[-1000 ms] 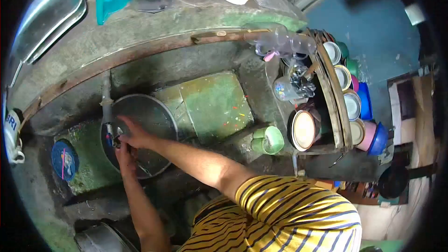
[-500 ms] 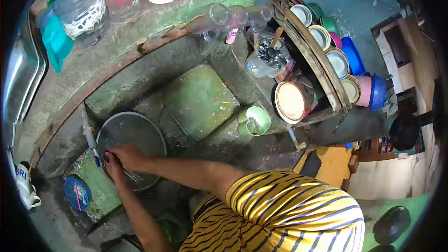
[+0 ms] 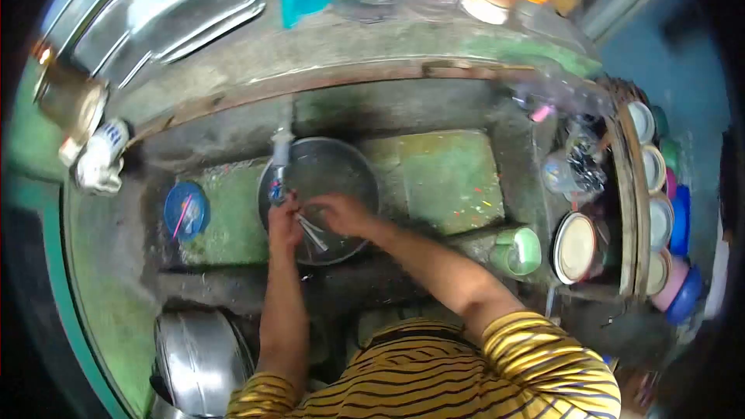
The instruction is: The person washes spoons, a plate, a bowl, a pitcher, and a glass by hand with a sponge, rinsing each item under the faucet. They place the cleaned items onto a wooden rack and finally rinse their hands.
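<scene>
My left hand (image 3: 285,219) is closed round a bundle of thin metal cutlery (image 3: 313,237), directly below the tap (image 3: 280,157). The pieces stick out to the lower right over a wide dark basin (image 3: 326,256); their other ends are hidden by my fingers. Just to the right, my right hand (image 3: 343,215) hovers over the basin with its fingers partly spread, pointing at the left hand. Nothing shows in it. Motion blurs both hands a little.
Left of the basin is a blue bowl (image 3: 186,211) with a pink straw-like stick. A green mug (image 3: 518,251) lies on the right ledge, near a rack with stacked plates (image 3: 575,247). A large metal pot (image 3: 203,365) stands at lower left.
The camera view has swung left, so the sink now lies centred and level. My right hand has come away from the left, which still grips the cutlery.
</scene>
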`<state>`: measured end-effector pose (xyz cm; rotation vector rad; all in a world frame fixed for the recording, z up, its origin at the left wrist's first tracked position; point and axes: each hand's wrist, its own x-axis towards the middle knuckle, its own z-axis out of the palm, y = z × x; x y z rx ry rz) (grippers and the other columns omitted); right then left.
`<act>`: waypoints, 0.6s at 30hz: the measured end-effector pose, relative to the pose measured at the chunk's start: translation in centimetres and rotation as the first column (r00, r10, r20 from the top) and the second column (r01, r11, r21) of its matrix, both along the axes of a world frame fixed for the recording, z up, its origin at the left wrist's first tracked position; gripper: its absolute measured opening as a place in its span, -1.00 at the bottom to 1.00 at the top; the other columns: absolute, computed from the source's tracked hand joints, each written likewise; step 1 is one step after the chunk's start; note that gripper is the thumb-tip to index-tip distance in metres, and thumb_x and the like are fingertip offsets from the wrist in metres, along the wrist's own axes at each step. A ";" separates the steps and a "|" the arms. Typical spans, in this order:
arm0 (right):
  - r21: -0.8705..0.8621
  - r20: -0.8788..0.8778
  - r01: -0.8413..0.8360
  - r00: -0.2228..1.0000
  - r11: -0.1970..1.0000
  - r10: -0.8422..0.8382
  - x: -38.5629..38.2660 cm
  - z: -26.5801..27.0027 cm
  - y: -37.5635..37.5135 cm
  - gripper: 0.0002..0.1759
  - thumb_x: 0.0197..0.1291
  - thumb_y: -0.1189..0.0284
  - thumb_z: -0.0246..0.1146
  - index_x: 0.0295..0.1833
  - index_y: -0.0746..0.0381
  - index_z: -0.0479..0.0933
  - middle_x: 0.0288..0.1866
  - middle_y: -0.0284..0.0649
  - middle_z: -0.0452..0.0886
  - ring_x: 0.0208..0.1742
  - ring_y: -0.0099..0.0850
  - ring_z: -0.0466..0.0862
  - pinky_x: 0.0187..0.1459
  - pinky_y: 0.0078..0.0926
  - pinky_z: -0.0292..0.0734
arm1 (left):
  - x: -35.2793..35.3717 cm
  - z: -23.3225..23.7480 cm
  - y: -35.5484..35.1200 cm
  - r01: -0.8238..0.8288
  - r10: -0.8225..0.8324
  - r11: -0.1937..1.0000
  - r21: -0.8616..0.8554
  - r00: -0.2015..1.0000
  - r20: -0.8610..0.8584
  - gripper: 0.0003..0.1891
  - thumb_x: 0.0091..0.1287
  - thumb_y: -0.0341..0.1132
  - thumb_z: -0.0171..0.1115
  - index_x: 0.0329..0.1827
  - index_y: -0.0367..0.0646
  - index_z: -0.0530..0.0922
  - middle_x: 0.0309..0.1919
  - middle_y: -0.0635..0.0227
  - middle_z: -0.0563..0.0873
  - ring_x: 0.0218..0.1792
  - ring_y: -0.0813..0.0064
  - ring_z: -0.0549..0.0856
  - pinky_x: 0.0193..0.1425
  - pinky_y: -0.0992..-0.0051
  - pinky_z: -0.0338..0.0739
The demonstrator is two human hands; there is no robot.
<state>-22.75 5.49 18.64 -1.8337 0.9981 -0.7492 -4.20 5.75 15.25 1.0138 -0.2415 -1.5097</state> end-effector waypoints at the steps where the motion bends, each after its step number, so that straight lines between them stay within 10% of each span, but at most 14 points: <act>1: 0.149 -0.036 0.155 0.988 0.977 -0.151 -0.6 -0.1 1.0 -0.64 0.27 0.51 0.21 0.18 0.22 0.58 0.00 -0.04 0.71 0.05 -0.21 0.71 0.10 -0.30 0.57 | 0.6 0.8 0.2 0.117 -0.119 0.993 -0.023 0.970 -0.211 -0.71 0.29 -0.48 0.21 0.08 -0.22 0.54 -0.28 0.38 0.66 -0.49 0.55 0.52 -0.46 0.50 0.44; 7: 0.306 -0.098 0.308 0.952 0.901 -0.292 -3.8 -1.4 1.9 -0.72 0.31 0.40 0.21 0.09 0.21 0.63 -0.12 -0.09 0.73 -0.13 -0.25 0.73 -0.05 -0.35 0.60 | 0.5 -1.6 0.6 0.135 -0.130 0.989 0.065 0.989 -0.074 -0.59 0.29 -0.58 0.13 0.21 -0.09 0.47 -0.15 0.34 0.68 -0.37 0.49 0.60 -0.25 0.45 0.53; 12: 0.164 -0.156 0.230 0.966 0.959 -0.205 0.1 0.3 -0.2 -0.63 0.33 0.29 0.26 0.15 0.25 0.57 -0.13 -0.08 0.72 -0.13 -0.36 0.71 -0.09 -0.38 0.60 | 0.5 -4.4 -0.3 0.009 -0.003 1.000 0.015 0.947 -0.321 -0.57 0.29 -0.63 0.14 0.19 -0.05 0.46 -0.26 0.36 0.63 -0.22 0.40 0.65 -0.02 0.37 0.60; 13: 0.535 -0.214 0.187 0.973 0.824 -0.082 0.7 4.1 -0.3 -0.54 0.31 0.19 0.25 0.20 0.26 0.53 -0.14 0.02 0.71 -0.12 -0.20 0.72 -0.07 -0.26 0.61 | 1.2 -5.0 -0.8 0.049 -0.036 0.998 0.036 0.955 -0.295 -0.58 0.30 -0.62 0.15 0.20 -0.05 0.46 -0.26 0.38 0.64 -0.19 0.41 0.66 0.02 0.33 0.60; 15: 0.113 -0.383 0.118 0.921 0.987 -0.066 2.4 0.6 0.4 -0.54 0.24 0.22 0.24 0.16 0.25 0.50 -0.17 0.11 0.67 -0.08 0.07 0.67 -0.06 -0.04 0.57 | 0.2 -4.1 -1.8 0.029 -0.008 0.997 0.067 0.959 -0.285 -0.59 0.31 -0.60 0.16 0.20 -0.07 0.46 -0.25 0.40 0.65 -0.16 0.43 0.68 0.05 0.29 0.60; 18: 0.186 -0.492 0.064 0.870 0.980 0.037 3.2 1.4 0.6 -0.62 0.23 0.28 0.21 0.12 0.18 0.53 -0.15 0.07 0.68 -0.09 0.07 0.68 -0.11 -0.02 0.57 | -0.8 -1.3 -1.4 -0.028 0.037 0.999 0.038 0.959 -0.281 -0.62 0.28 -0.61 0.22 0.14 -0.12 0.49 -0.18 0.40 0.67 -0.15 0.49 0.68 0.04 0.35 0.60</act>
